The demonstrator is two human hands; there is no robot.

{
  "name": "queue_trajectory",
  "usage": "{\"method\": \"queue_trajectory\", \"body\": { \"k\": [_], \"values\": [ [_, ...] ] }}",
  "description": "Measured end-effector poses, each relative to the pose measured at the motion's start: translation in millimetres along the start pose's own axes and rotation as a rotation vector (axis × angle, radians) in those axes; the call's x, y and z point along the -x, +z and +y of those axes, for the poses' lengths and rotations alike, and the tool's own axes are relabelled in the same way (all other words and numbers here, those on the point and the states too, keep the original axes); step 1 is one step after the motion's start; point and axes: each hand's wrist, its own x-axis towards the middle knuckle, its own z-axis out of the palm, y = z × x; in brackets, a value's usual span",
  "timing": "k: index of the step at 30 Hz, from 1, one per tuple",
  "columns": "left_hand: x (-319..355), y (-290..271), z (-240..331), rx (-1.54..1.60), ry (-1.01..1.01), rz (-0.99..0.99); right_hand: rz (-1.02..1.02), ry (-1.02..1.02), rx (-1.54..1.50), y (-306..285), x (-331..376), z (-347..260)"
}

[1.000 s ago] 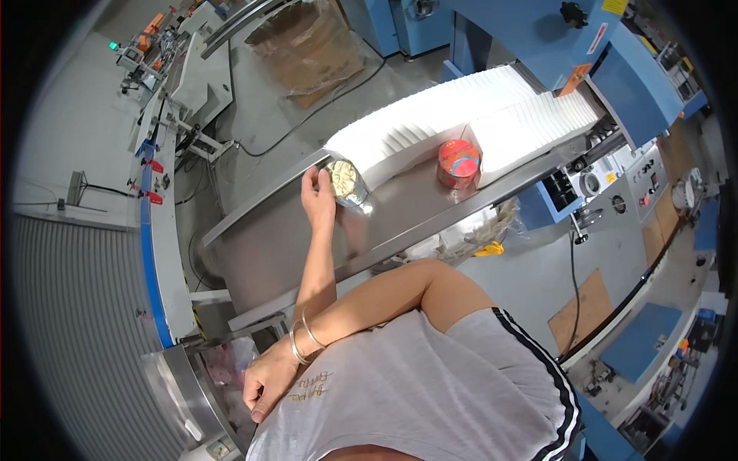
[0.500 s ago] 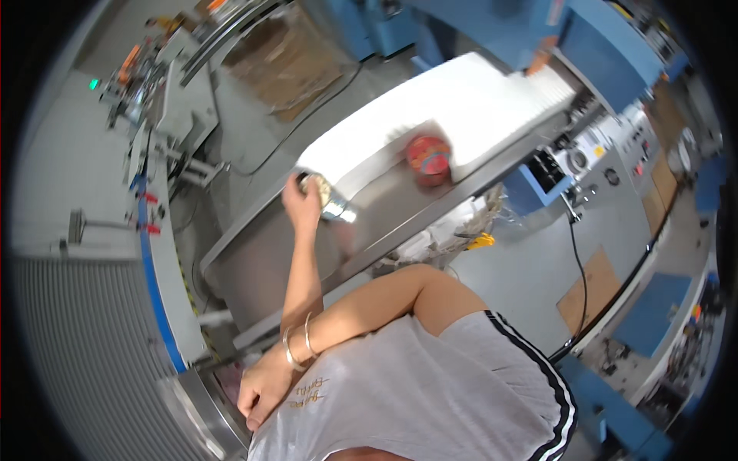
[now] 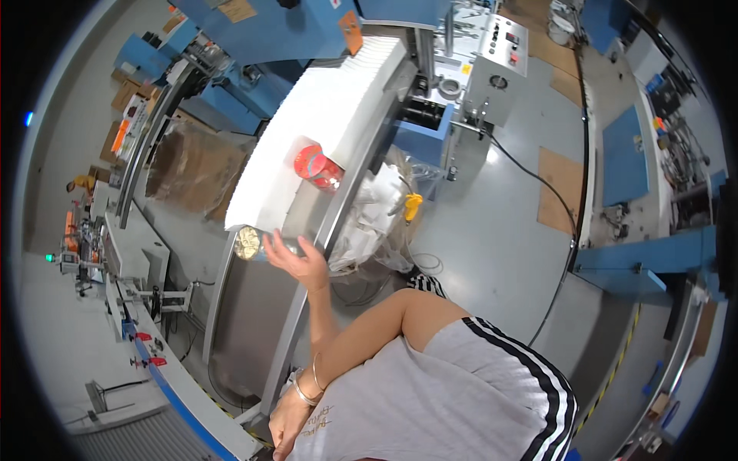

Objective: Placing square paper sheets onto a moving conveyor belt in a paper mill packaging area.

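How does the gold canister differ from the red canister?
The gold canister has a pale gold end; the red canister has a red one. The gold canister is at the left hand, the red canister apart from it. Both are round-ended, beside the white stack.

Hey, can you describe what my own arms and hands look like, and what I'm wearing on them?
Your left hand and right hand are both gloveless. Two thin silver-coloured bangles circle the right wrist. The right sleeve is short and pale grey, with black and white stripes; no left sleeve shows.
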Motion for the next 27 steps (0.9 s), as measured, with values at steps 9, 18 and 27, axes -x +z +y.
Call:
{"method": "queue_trajectory", "body": {
  "k": [9,18,27],
  "values": [
    [68,23,105,0.227,0.082,-0.314,0.122,-0.057,0.171,47,55,-10],
    [167,169,263,0.485,0.306,-0.805,0.376,-0.021,0.338,72,225,-58],
    [249,272,444,0.597,0.640,-1.381,0.670,-0.007,0.254,94,461,-131]
  ]
}}
